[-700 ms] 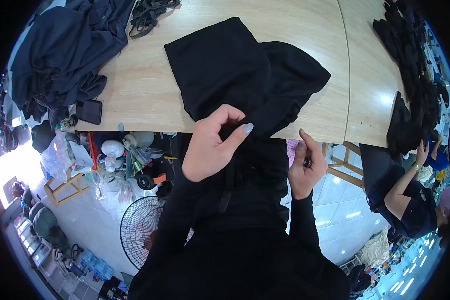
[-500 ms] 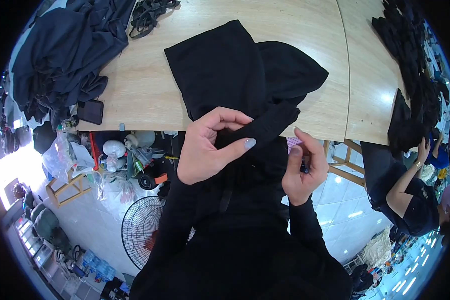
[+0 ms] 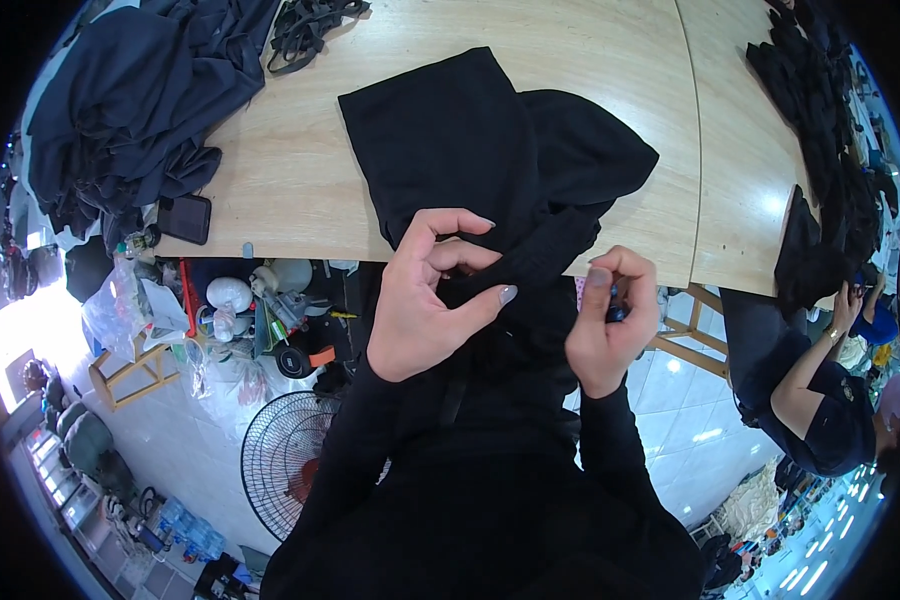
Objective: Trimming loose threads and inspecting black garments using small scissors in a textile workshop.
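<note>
On the wooden table lay the black garment, draping over the near edge. The left hand, risen since a moment before, pinched a fold; the right hand gripped a small dark object.

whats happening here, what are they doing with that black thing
A person at a wooden table is handling a black garment that hangs over the table's near edge. The left hand pinches a fold of its fabric between thumb and fingers. The right hand is closed around a small dark tool, too hidden to identify. A pile of dark blue cloth and a phone lie to the left.
</note>
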`<act>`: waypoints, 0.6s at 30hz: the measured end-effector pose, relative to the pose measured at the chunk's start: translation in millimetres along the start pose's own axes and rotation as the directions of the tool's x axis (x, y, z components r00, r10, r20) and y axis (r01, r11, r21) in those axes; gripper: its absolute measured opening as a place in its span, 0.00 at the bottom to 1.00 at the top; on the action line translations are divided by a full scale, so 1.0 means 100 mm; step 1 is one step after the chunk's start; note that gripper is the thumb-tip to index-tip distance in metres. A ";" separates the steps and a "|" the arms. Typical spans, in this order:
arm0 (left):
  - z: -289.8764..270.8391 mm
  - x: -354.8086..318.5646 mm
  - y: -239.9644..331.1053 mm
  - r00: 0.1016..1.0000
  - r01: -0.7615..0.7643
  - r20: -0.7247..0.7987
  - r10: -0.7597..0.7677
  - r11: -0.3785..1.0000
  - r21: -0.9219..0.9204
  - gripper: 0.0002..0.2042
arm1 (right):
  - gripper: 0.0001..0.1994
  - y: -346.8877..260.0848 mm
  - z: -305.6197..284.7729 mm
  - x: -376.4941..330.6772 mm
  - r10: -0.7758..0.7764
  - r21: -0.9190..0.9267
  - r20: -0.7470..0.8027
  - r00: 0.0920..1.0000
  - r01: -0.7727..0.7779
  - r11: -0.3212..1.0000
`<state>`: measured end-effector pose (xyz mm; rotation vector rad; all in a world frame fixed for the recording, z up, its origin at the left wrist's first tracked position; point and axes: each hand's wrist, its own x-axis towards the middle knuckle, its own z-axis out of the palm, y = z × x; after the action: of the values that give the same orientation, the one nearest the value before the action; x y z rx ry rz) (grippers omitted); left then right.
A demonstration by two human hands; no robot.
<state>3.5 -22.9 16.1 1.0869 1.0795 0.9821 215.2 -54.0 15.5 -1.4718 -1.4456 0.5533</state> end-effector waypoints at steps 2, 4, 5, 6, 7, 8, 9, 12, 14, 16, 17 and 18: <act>-0.02 0.01 -0.02 1.000 0.005 -0.001 -0.005 1.000 -0.001 0.31 | 0.08 -0.02 -0.11 -0.01 0.114 -0.028 0.097 0.989 -0.111 0.993; -0.01 0.03 -0.03 1.000 0.009 0.004 -0.009 1.000 -0.005 0.31 | 0.15 0.01 -0.13 -0.01 0.017 -0.021 0.129 0.992 -0.014 1.000; 0.00 0.04 -0.03 1.000 0.005 0.008 -0.005 1.000 0.001 0.31 | 0.17 0.03 -0.10 -0.03 -0.064 -0.039 0.169 0.984 0.071 0.997; 0.00 0.04 -0.02 1.000 0.002 0.009 -0.002 1.000 0.009 0.31 | 0.20 0.03 -0.08 -0.04 -0.143 -0.050 0.211 0.967 0.157 0.986; 0.00 0.04 -0.01 1.000 0.002 0.010 -0.002 1.000 0.009 0.31 | 0.21 0.02 -0.07 -0.04 -0.166 -0.118 0.246 0.955 0.200 0.973; 0.00 0.04 0.00 0.999 -0.033 0.014 0.033 0.998 0.050 0.31 | 0.21 0.01 -0.07 -0.03 -0.166 -0.118 0.246 0.955 0.199 0.973; -0.01 0.03 0.00 0.998 -0.070 0.017 0.069 0.993 0.091 0.31 | 0.23 -0.02 -0.07 -0.01 -0.136 -0.132 0.277 0.951 0.178 0.975; 0.00 0.02 0.00 0.996 -0.084 -0.001 0.085 0.991 0.100 0.30 | 0.22 -0.11 -0.09 0.07 -0.139 -0.132 0.311 0.940 0.188 0.973; 0.02 0.02 0.00 0.996 -0.084 -0.008 0.084 0.994 0.075 0.30 | 0.21 -0.12 -0.08 0.08 -0.171 -0.121 0.311 0.935 0.217 0.969; 0.03 0.02 -0.01 0.996 -0.082 -0.016 0.083 0.995 0.055 0.29 | 0.22 -0.07 -0.03 0.03 -0.161 -0.209 0.233 0.959 0.211 0.955; 0.04 0.02 -0.04 0.995 -0.084 -0.041 0.086 0.996 0.037 0.29 | 0.22 -0.06 -0.01 0.01 -0.160 -0.210 0.230 0.960 0.209 0.955; 0.05 0.02 -0.04 0.994 -0.088 -0.068 0.090 0.996 0.021 0.30 | 0.21 -0.07 0.01 0.00 -0.156 -0.202 0.180 0.971 0.192 0.960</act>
<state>9.3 -23.2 12.1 1.1310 1.1047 1.0891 211.3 -55.3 20.6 -1.4751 -1.7927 0.4222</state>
